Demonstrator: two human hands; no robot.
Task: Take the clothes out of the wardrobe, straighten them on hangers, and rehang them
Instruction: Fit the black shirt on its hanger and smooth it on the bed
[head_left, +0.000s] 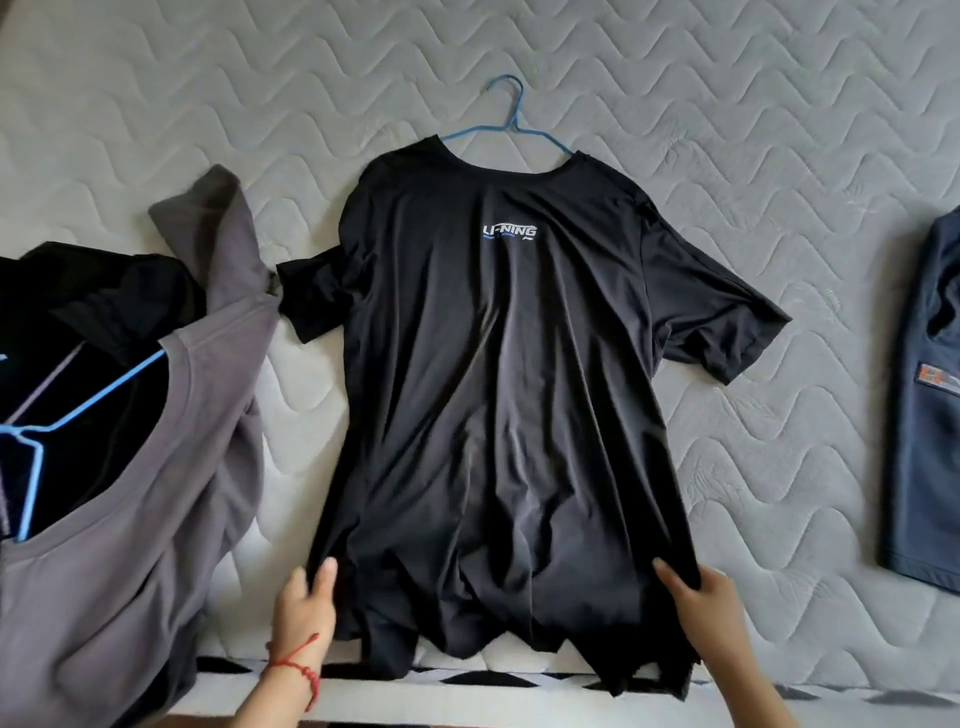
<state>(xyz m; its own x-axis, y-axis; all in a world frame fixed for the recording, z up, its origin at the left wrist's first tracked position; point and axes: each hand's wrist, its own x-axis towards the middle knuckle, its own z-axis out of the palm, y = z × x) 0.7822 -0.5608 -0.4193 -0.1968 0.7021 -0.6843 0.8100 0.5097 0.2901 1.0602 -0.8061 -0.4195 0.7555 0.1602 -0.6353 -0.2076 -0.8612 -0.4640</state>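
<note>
A black T-shirt (498, 374) with a white and blue chest logo lies flat on the quilted mattress (727, 104). It hangs on a blue wire hanger (511, 122) whose hook sticks out past the collar. My left hand (306, 603) grips the shirt's lower left hem, thumb on top. At the lower right hem my right hand (701, 597) grips the fabric the same way. The hem between them drapes over the mattress's front edge in folds.
A pile of a grey T-shirt (156, 519) and dark clothes on another blue hanger (78, 410) lies at the left. A dark blue garment (930, 395) lies at the right edge. A black-and-white patterned band (519, 680) runs along the mattress front.
</note>
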